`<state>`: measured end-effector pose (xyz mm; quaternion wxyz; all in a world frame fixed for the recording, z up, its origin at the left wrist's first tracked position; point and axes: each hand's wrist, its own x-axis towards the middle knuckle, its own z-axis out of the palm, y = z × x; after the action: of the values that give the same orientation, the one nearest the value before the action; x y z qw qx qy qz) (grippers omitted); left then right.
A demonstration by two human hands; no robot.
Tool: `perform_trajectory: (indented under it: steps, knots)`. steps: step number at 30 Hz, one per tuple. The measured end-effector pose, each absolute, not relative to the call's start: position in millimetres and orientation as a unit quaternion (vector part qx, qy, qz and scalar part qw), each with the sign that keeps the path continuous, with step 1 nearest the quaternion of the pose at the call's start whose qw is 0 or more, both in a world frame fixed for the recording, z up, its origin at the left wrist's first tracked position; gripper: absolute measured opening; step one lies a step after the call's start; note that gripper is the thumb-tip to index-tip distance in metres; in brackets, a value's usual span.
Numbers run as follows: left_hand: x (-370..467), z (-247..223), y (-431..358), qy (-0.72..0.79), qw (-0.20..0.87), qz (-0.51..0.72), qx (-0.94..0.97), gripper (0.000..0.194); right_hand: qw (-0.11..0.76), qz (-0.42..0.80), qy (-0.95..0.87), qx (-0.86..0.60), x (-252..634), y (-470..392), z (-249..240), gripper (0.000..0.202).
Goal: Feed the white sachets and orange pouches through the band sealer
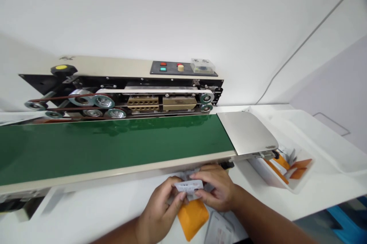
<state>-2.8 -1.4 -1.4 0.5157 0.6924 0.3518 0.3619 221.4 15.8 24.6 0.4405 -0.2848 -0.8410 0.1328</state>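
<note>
In front of the conveyor's near edge, my left hand (160, 209) and my right hand (217, 187) are closed on opposite sides of a small white printed packet (189, 187). The thumbs press its near face, and the other fingers are partly hidden behind it. Just below the packet is an orange sachet (193, 218); whether it touches the hands or only lies under them I cannot tell. Pale printed packets (219, 230) lie on the table beneath my right wrist.
Behind my hands runs a green conveyor belt (114, 144) with a metal end plate (248, 131). A band sealing machine (129, 83) with pulleys and buttons stands behind it. To the right, a white bin (304, 183) holds orange and white packets, beside a large white tray (323, 141).
</note>
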Motion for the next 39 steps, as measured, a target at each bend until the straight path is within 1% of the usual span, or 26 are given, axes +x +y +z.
perform_trajectory:
  steps: [3,5,8,11,13,18,21,23,25,27,31,34,37,39]
  knots:
    - [-3,0,-1,0.358,0.488,0.357,0.711,0.017,0.438,0.142,-0.843,-0.279,220,16,24,0.019]
    - [-3,0,-1,0.358,0.457,0.356,0.732,0.022,0.432,0.141,-0.845,-0.282,220,15,24,0.017]
    - [-5,-4,-1,0.356,0.420,0.360,0.753,0.038,0.426,0.137,-0.848,-0.282,221,15,24,0.020]
    - [-8,-12,-3,0.369,0.366,0.368,0.771,0.054,0.431,0.131,-0.850,-0.273,222,14,21,0.027]
    - [-10,-16,-3,0.366,0.330,0.372,0.787,0.060,0.423,0.130,-0.857,-0.264,222,14,20,0.032]
    - [-12,-17,-4,0.328,0.273,0.380,0.821,0.060,0.356,0.163,-0.880,-0.268,226,16,31,0.022]
    - [-9,-11,-2,0.330,0.271,0.377,0.822,0.060,0.276,0.226,-0.892,-0.277,231,19,40,0.022]
    - [-7,-5,-1,0.306,0.283,0.373,0.829,0.059,0.211,0.275,-0.897,-0.273,233,21,42,0.021]
    - [-4,1,0,0.279,0.302,0.359,0.838,0.051,0.171,0.315,-0.894,-0.269,233,22,41,0.018]
    - [-3,4,0,0.284,0.307,0.354,0.837,0.040,0.161,0.335,-0.884,-0.285,232,21,41,0.017]
    - [-3,2,-2,0.341,0.305,0.363,0.811,0.023,0.155,0.355,-0.852,-0.353,231,14,52,0.018]
    - [-3,-5,-4,0.363,0.345,0.354,0.790,0.013,0.127,0.368,-0.832,-0.396,232,8,68,0.015]
    - [-1,-10,-7,0.358,0.411,0.339,0.767,0.008,0.090,0.344,-0.835,-0.420,231,3,82,0.016]
    - [-1,-10,-8,0.347,0.441,0.340,0.754,0.011,0.068,0.323,-0.846,-0.419,232,0,91,0.016]
